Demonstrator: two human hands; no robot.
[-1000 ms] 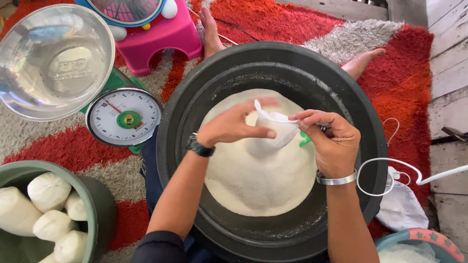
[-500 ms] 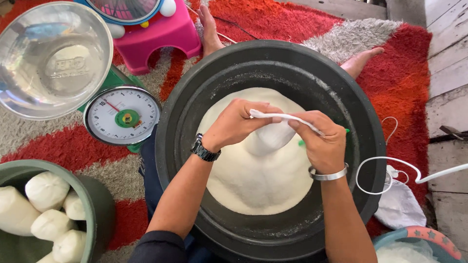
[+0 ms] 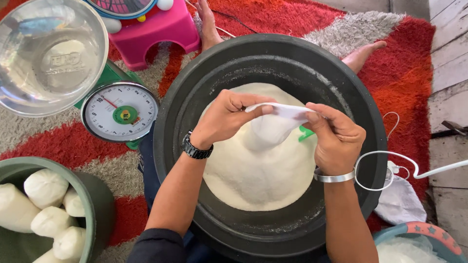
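I'm looking down at what seems a home floor used for food packing: a shaggy red and grey rug [image 3: 409, 63] over wooden planks [image 3: 451, 58], bare feet [image 3: 363, 53] on it, a pink plastic stool [image 3: 156, 34], a dial kitchen scale [image 3: 120, 112] with a steel bowl [image 3: 48, 53], and a big black tub [image 3: 273, 53] of white powder.
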